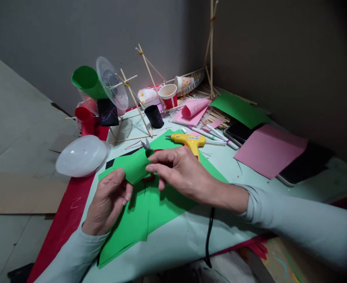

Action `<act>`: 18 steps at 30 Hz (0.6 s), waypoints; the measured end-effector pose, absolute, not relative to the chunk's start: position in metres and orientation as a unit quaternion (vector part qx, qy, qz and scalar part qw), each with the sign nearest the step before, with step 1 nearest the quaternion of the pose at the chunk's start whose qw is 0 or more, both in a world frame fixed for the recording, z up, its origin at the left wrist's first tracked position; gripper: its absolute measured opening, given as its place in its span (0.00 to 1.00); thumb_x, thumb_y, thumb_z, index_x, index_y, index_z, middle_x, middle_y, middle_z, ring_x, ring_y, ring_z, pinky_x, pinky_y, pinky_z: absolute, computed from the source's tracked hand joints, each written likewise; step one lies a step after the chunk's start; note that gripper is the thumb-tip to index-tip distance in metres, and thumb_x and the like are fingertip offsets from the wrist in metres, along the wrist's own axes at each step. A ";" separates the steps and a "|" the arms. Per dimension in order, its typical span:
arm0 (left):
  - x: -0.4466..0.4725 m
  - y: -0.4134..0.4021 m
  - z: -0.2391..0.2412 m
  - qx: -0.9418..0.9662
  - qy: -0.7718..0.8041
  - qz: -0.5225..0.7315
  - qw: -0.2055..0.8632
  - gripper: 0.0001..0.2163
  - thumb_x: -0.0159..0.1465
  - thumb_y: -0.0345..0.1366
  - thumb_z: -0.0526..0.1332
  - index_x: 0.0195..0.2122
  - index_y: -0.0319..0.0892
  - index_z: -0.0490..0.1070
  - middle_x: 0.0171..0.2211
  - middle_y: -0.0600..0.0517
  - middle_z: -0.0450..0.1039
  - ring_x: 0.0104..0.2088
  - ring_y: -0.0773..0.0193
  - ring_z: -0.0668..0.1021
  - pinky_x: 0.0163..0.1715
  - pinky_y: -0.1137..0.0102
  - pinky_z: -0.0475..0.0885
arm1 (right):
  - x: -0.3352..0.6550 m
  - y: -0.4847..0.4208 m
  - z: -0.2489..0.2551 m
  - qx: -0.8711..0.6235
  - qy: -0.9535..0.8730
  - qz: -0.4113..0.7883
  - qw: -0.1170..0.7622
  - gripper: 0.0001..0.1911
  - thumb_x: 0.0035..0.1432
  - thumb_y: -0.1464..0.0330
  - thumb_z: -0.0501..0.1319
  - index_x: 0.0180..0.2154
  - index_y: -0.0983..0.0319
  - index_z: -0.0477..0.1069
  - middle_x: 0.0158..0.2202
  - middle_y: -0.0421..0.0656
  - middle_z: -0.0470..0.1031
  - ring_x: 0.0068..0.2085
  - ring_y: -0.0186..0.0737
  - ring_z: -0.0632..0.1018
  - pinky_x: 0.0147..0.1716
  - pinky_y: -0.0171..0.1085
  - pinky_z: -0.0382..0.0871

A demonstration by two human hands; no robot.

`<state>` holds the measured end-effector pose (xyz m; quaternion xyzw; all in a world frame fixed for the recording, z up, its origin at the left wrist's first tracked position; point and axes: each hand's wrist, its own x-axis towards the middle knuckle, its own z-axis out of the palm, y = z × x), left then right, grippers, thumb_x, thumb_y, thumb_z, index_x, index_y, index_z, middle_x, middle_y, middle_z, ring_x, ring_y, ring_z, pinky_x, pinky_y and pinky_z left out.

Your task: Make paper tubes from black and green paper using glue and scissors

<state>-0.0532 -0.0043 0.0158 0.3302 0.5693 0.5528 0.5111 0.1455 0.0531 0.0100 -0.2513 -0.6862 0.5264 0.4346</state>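
Observation:
Both my hands hold a piece of green paper rolled into a tube just above the table. My left hand grips its left end with thumb and fingers. My right hand pinches its right end with thumb and forefinger. Under the tube lie flat green paper sheets. A yellow glue gun lies just beyond my right hand, and its black cord runs toward the table's near edge. Scissors with red handles lie partly hidden behind the tube.
A clear plastic bowl lies upside down at the left. Behind it stands a stick frame with green, red and black cups. Paper cups, pink sheets, markers, a green sheet and dark tablets fill the back and right.

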 end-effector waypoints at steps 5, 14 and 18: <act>-0.054 -0.005 0.014 0.340 0.566 0.556 0.504 0.18 0.48 0.43 0.80 0.24 0.39 0.72 0.18 0.59 0.64 0.16 0.74 0.69 0.13 0.80 0.61 | 0.147 0.054 0.010 -0.242 -0.698 0.526 0.421 0.16 0.68 0.66 0.61 0.26 0.62 0.70 0.26 0.36 0.75 0.21 0.30 0.79 0.30 0.32 0.69; -0.048 -0.010 0.011 0.448 0.567 0.549 0.419 0.16 0.51 0.35 0.79 0.39 0.40 0.79 0.27 0.57 0.76 0.16 0.75 0.72 0.15 0.80 0.64 | 0.146 0.058 0.011 -0.262 -0.686 0.558 0.387 0.15 0.66 0.70 0.61 0.25 0.63 0.67 0.26 0.36 0.76 0.21 0.28 0.79 0.26 0.28 0.66; -0.049 -0.010 0.008 0.454 0.557 0.559 0.413 0.20 0.51 0.34 0.78 0.44 0.41 0.77 0.30 0.56 0.79 0.14 0.75 0.72 0.14 0.80 0.64 | 0.146 0.059 0.011 -0.264 -0.671 0.591 0.361 0.12 0.64 0.70 0.61 0.27 0.62 0.69 0.23 0.35 0.73 0.22 0.30 0.81 0.21 0.27 0.63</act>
